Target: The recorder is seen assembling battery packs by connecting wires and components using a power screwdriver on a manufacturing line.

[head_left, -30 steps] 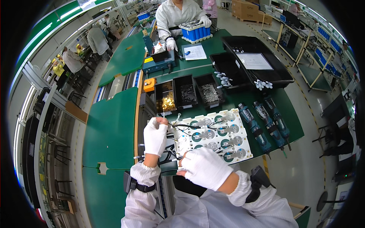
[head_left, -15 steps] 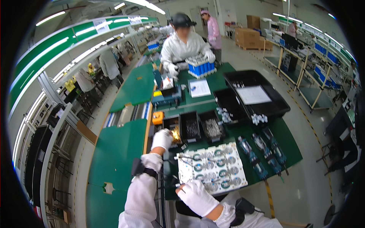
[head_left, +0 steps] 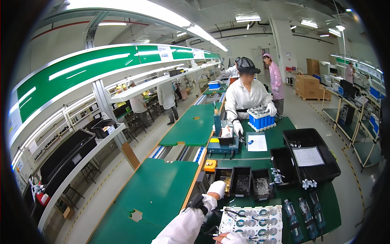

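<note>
My left hand point(head_left: 217, 189), in a white glove, reaches to the near end of a black bin of brass-coloured parts point(head_left: 226, 180). Its fingertips are hidden behind the hand. At the lower edge of the view, my right hand point(head_left: 233, 238) is gloved with bare fingertips. Those fingers are bent together by the near left corner of a white panel point(head_left: 277, 221); whatever they hold is too small to make out. Round metal discs and dark wires lie across the panel.
Beside the brass parts stand a bin of dark screws point(head_left: 240, 185) and a bin of silver screws point(head_left: 262, 187). Several blue power screwdrivers point(head_left: 293, 221) lie right of the panel. A large black tray point(head_left: 331, 168) is farther right. Across the table, a co-worker point(head_left: 248, 97) handles a blue battery pack point(head_left: 262, 122).
The view has tilted up and turned left, so the table sits lower and farther right. My left hand stays at the brass-parts bin, and my right hand stays by the panel's near edge.
</note>
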Available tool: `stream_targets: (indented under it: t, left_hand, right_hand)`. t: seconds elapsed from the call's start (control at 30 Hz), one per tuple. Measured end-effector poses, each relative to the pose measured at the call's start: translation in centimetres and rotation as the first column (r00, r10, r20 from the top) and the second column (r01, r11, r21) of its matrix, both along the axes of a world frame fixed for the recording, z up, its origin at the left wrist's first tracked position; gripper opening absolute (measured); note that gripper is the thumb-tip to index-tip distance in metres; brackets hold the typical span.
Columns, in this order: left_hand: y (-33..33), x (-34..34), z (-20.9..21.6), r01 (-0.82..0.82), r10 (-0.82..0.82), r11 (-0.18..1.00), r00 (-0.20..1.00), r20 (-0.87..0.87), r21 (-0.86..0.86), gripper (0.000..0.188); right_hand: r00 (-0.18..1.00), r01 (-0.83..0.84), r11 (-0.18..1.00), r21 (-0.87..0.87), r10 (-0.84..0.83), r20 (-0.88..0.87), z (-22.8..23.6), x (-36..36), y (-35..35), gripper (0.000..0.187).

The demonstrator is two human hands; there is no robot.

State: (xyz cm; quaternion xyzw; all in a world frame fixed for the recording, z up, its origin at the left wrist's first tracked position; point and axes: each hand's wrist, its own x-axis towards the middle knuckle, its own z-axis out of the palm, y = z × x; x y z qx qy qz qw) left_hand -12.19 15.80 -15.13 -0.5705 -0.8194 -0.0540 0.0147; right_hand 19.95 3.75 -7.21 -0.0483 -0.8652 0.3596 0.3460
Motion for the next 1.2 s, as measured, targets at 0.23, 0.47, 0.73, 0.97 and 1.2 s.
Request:
stream_targets:
  t: [0.23, 0.47, 0.73, 0.97, 1.2]
  left_hand:
    - [-1.2, 1.1, 1.4, -0.027, 0.017, 0.982, 0.998, 0.056, 0.186, 0.015]
    - [-1.4, 1.6, 3.2, -0.044, 0.026, 0.994, 0.986, 0.167, 0.101, 0.026]
    - [-1.7, 1.2, 2.1, -0.155, 0.134, 0.985, 0.963, 0.233, 0.072, 0.024]
    - [-1.8, 1.7, 2.2, -0.143, 0.119, 0.987, 0.955, 0.273, 0.069, 0.025]
    - [-1.7, 1.8, 1.5, -0.134, 0.104, 0.985, 0.961, 0.256, 0.105, 0.023]
  right_hand:
    - [0.971, 0.020, 0.989, 0.148, -0.054, 0.232, 1.3, 0.3, 0.0, 0.014]
    - [0.981, -0.041, 0.998, -0.050, 0.050, 0.185, 1.0, 0.1, 0.3, 0.014]
    - [0.983, -0.005, 1.000, -0.022, 0.009, 0.186, -1.2, -0.3, 0.6, 0.013]
    - [0.990, -0.004, 0.966, -0.258, 0.041, 0.136, -0.3, -0.4, 0.2, 0.016]
    - [0.983, 0.038, 0.982, 0.183, -0.069, 0.168, -1.0, -0.3, 0.1, 0.009]
